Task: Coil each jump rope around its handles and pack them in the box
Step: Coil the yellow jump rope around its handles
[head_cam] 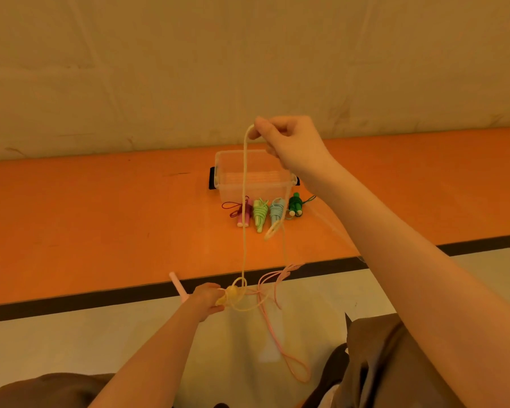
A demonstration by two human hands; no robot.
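Note:
My left hand (208, 298) grips the yellow rope's handles (228, 295) low in front of the table edge, with a few turns of cord around them. My right hand (289, 142) is raised above the box and pinches the yellow cord (244, 201), which runs taut down to the handles. A clear plastic box (253, 178) stands open on the orange table (100, 219). In front of it lie coiled ropes in a row: pink with dark red cord (243, 213), light green (260, 214), light blue (276, 213) and dark green (295, 204).
A pink rope's cord (273, 319) dangles loose off the table edge toward my lap, and its pale pink handle (177, 285) sticks up just left of my left hand. A black object (212, 178) lies behind the box. A pale wall rises behind the table.

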